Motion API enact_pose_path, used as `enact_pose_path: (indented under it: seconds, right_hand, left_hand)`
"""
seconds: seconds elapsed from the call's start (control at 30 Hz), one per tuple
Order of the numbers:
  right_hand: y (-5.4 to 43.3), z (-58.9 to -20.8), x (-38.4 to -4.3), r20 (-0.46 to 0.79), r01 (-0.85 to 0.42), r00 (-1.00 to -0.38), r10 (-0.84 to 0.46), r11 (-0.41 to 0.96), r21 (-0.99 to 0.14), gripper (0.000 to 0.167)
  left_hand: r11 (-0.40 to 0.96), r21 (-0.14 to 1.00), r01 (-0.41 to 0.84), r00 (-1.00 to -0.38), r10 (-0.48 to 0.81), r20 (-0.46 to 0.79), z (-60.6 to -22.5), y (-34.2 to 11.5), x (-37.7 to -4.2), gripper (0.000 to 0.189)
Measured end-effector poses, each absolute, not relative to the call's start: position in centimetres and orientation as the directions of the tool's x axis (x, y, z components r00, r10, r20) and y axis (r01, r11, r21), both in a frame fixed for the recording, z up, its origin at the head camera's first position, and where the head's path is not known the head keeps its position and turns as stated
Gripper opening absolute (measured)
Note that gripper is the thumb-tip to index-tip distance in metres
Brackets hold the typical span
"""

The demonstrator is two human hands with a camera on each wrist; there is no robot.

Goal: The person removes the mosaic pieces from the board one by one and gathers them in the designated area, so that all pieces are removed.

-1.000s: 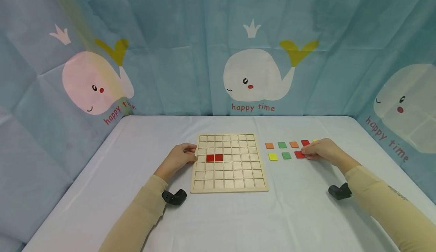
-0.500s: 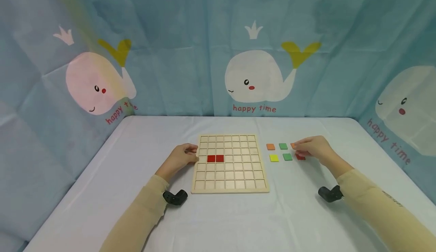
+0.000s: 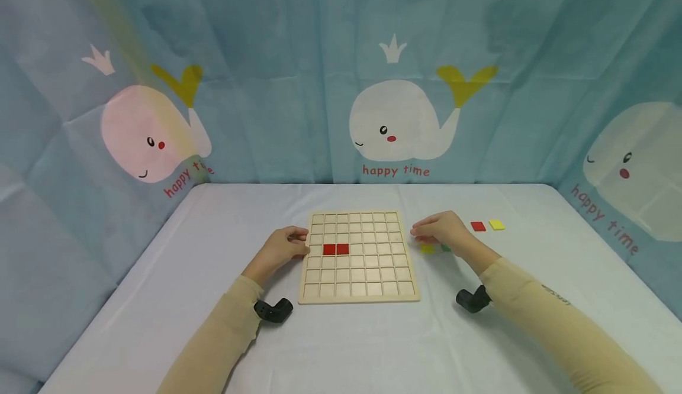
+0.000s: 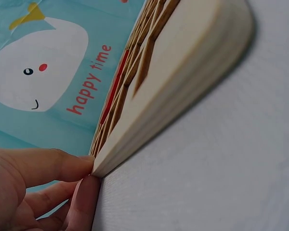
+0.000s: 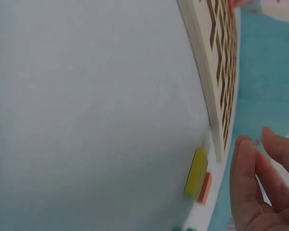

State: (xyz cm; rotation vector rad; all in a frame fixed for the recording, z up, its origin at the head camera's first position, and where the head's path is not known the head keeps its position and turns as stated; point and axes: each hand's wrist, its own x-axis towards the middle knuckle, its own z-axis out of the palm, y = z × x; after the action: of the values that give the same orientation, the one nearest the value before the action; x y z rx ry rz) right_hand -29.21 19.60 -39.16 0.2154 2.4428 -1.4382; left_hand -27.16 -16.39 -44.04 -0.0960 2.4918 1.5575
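In the head view a wooden grid board (image 3: 358, 267) lies flat on the table, with two red tiles (image 3: 335, 249) side by side in its cells. My left hand (image 3: 279, 246) pinches the board's left edge between thumb and fingers; the left wrist view shows this grip at the rim (image 4: 149, 134). Just beyond the board's right edge hovers my right hand (image 3: 442, 230), over the loose tiles. Its thumb and fingers stand apart in the right wrist view, with no tile plainly between them. Under it lie a yellow tile (image 5: 196, 171), an orange tile (image 5: 205, 187) and a partly hidden green tile (image 3: 446, 248).
Further right on the white tabletop (image 3: 367, 346) lie a red tile (image 3: 478, 226) and a yellow tile (image 3: 496, 225). My right hand and forearm hide the area of the other loose tiles. A blue whale-print curtain (image 3: 277, 128) stands behind the table.
My right hand has moved left from the red tiles, across the loose tiles, to near the board's right edge. My left hand stays at the board's left edge.
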Motion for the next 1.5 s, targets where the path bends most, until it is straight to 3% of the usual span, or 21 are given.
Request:
enact_pose_path:
  seconds: [0.43,0.7,1.03,1.5]
  right_hand:
    - [14.8,-39.9,-28.2,-0.299,0.207,-0.94,-0.162,0.423,-0.882,0.03]
    - [12.4,-40.5,-28.0,-0.327,0.252,-0.924,-0.197,0.329,-0.91,0.03]
    - [10.2,-40.1,-28.4,-0.358,0.29,-0.92,-0.161,0.334,-0.897,0.021]
    - [8.2,-40.3,-28.8,-0.338,0.251,-0.916,-0.218,0.349,-0.903,0.021]
  left_hand:
    - [0.444,0.882,-0.158,-0.978,0.051,-0.201,-44.2,-16.3,-27.4,0.049]
    - [0.442,0.881,-0.167,-0.977,0.045,-0.208,-44.3,-16.3,-27.1,0.048]
    - [0.45,0.879,-0.157,-0.978,0.051,-0.201,-44.2,-16.4,-27.1,0.049]
    - [0.45,0.879,-0.16,-0.978,0.051,-0.204,-43.9,-16.5,-27.1,0.05]
